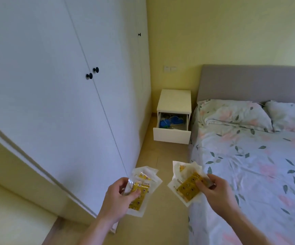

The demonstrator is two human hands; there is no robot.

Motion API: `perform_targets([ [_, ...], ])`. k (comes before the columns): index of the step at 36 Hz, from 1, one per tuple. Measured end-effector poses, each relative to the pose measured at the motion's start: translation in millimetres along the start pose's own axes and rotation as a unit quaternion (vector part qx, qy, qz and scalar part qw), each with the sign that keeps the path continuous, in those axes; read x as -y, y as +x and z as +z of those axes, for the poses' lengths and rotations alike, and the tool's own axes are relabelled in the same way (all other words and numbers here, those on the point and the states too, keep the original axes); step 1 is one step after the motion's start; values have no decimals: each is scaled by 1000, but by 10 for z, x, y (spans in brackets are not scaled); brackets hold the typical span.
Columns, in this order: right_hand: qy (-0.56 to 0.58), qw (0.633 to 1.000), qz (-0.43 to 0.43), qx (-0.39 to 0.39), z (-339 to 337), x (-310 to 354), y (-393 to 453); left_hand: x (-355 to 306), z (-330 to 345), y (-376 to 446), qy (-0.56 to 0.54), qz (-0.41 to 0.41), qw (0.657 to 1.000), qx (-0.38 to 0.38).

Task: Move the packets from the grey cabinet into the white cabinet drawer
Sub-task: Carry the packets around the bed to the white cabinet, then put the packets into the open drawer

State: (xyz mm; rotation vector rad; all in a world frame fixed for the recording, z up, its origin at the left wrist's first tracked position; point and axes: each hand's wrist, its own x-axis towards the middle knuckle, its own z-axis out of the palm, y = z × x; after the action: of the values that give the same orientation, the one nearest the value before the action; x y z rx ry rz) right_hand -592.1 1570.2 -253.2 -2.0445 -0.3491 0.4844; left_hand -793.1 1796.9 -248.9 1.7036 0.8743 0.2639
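My left hand point(116, 198) grips a small stack of clear packets with yellow patterned contents point(142, 188), held low over the floor. My right hand point(214, 190) pinches another stack of the same packets point(187, 186), thumb on top. Ahead, against the yellow wall, stands the white bedside cabinet point(174, 100). Its drawer point(171, 134) is pulled out, with blue items and cables inside. Both hands are well short of the drawer. The grey cabinet is not in view.
A tall white wardrobe point(54, 85) with black knobs fills the left side. A bed point(249, 165) with floral bedding and a grey headboard takes up the right. A narrow strip of tan floor point(152, 156) runs between them to the bedside cabinet.
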Motion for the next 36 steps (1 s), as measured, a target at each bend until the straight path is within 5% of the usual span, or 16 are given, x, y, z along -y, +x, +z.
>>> perform_targets([
  [20, 5, 995, 72, -63, 330, 699, 3012, -689, 254, 3931, 20, -22, 995, 94],
  [36, 37, 984, 145, -98, -51, 681, 5520, -1156, 1278, 6641, 64, -105, 985, 120],
])
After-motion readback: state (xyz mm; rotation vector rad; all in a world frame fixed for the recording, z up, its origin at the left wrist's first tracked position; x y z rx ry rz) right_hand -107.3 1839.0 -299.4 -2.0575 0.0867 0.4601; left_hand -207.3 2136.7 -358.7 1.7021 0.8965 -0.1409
